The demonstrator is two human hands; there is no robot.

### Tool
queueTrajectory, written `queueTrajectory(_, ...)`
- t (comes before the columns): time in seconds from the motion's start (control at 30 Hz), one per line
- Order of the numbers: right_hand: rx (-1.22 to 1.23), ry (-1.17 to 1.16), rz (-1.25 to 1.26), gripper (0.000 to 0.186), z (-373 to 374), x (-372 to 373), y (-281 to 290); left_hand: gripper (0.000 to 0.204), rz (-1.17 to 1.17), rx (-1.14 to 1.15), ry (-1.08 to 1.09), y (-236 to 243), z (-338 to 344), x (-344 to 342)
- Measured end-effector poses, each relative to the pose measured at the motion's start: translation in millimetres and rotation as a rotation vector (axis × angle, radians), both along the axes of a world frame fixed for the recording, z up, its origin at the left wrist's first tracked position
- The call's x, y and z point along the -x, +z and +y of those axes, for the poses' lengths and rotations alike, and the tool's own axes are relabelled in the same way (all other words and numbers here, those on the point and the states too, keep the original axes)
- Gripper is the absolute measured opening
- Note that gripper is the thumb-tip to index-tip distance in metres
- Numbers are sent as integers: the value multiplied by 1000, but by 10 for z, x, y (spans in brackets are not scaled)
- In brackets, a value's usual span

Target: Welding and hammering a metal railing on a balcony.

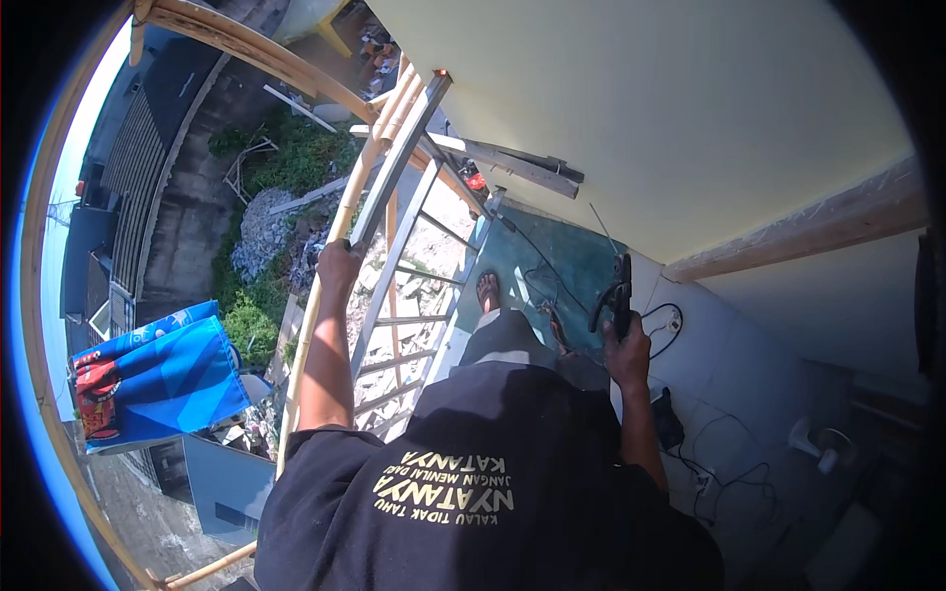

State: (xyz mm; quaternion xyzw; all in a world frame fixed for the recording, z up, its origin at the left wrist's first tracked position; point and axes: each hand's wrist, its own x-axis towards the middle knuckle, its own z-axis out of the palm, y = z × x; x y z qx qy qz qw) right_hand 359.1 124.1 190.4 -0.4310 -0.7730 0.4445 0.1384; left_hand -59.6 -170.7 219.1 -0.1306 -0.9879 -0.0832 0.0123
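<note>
My left hand is closed around the lower end of a long grey metal tube, which slants up and away beside a bamboo pole. In my right hand is a black welding electrode holder. A thin electrode rod sticks out of its jaws toward the pale wall, touching nothing that I can make out. Between my hands and to the left stands a metal railing frame with several crossbars. One foot in a sandal rests on the greenish floor near the frame.
Beyond the railing the ground drops far below, with rubble and plants. Bamboo scaffolding surrounds the left side, where a blue cloth hangs. Black cables trail over the floor at right. A pale wall rises ahead.
</note>
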Motion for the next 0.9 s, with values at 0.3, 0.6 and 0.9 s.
queueTrajectory(0.3, 6, 107, -74, 27, 114, -379, 46, 38, 14, 108, 15, -29, -36, -42)
queueTrajectory(0.6, 82, 111, -154, 27, -35, -207, -99, 39, -35, 105, 93, -36, 7, -16)
queueTrajectory(0.9, -56, 116, -129, 25, -348, 349, 6, 45, -357, -72, -112, -183, -187, 362)
